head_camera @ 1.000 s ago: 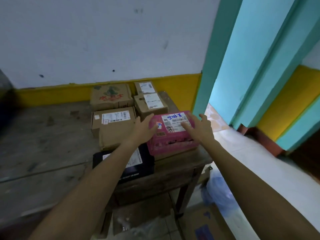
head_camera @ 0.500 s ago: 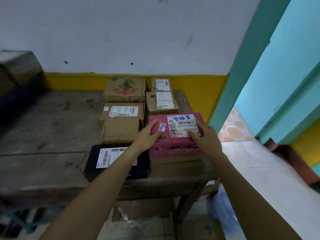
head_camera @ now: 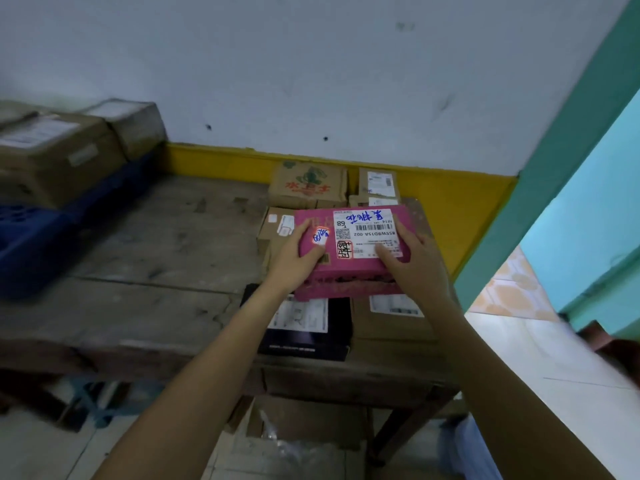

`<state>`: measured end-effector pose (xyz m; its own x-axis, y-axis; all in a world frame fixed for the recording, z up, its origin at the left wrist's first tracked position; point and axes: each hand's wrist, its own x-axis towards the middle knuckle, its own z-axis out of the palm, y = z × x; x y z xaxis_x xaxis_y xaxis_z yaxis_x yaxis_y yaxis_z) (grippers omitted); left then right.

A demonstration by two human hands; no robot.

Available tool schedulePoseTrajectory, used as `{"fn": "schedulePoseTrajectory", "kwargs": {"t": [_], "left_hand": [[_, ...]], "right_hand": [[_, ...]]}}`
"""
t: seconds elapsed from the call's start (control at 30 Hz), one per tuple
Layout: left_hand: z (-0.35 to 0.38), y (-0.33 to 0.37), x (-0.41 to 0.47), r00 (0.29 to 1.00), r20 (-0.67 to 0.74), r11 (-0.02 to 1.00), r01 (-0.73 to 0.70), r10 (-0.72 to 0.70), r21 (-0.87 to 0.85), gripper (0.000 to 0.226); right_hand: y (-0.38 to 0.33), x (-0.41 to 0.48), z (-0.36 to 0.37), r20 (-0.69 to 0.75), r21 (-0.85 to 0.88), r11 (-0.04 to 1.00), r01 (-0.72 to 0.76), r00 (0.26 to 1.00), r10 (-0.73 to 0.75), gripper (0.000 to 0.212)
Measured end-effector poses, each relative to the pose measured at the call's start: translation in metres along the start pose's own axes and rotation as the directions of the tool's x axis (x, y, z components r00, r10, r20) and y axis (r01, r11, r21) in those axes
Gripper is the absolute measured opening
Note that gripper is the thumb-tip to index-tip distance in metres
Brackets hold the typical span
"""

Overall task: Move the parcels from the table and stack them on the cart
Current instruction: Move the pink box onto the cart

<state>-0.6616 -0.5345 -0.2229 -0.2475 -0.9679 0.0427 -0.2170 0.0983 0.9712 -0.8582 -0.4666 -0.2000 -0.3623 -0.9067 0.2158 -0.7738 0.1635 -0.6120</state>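
A pink parcel (head_camera: 353,275) with a white label is held above the wooden table (head_camera: 156,258), lifted off a brown box (head_camera: 388,323). My left hand (head_camera: 298,261) grips its left end and my right hand (head_camera: 412,261) grips its right end. Under and beside it lie a black parcel (head_camera: 311,337), a brown box (head_camera: 273,230) with a label, a printed carton (head_camera: 308,185) and a small labelled box (head_camera: 379,181) by the wall. At the far left, brown boxes (head_camera: 52,150) sit on a blue platform (head_camera: 31,237) that may be the cart.
A white wall with a yellow band rises behind the table. A teal door frame (head_camera: 540,174) stands at the right, with pale floor beyond. Under the table lie cardboard (head_camera: 304,427) and a plastic bag (head_camera: 464,448).
Both hands have closed on the pink parcel and raised it off the brown box beneath. My view has swung left, bringing the blue platform and its boxes into sight.
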Motion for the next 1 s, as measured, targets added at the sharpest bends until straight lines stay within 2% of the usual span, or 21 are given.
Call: {"fn": "schedulePoseTrajectory", "kwargs": {"t": [0.13, 0.37, 0.57, 0.8, 1.0], "left_hand": [[-0.082, -0.007, -0.023, 0.990, -0.137, 1.000, -0.014, 0.017, 0.021, 0.060], [-0.253, -0.019, -0.076, 0.961, -0.277, 0.986, 0.036, 0.011, 0.164, 0.061], [-0.367, -0.034, -0.099, 0.947, -0.320, 0.971, 0.085, -0.009, 0.225, 0.064], [-0.475, -0.050, -0.080, 0.932, -0.362, 0.947, 0.142, -0.030, 0.288, 0.066], [-0.542, -0.065, -0.063, 0.936, -0.345, 0.949, 0.164, -0.064, 0.269, 0.064]], "right_hand": [[-0.070, -0.015, 0.044, 0.041, 0.039, 0.997, 0.069, 0.997, -0.070, 0.069], [-0.210, -0.066, 0.133, 0.136, 0.185, 0.975, 0.124, 0.979, -0.151, 0.071], [-0.303, -0.093, 0.195, 0.149, 0.239, 0.957, 0.166, 0.967, -0.205, 0.068], [-0.389, -0.075, 0.271, 0.190, 0.283, 0.940, 0.192, 0.949, -0.251, 0.069], [-0.440, -0.067, 0.322, 0.210, 0.258, 0.952, 0.162, 0.953, -0.219, 0.070]]}}
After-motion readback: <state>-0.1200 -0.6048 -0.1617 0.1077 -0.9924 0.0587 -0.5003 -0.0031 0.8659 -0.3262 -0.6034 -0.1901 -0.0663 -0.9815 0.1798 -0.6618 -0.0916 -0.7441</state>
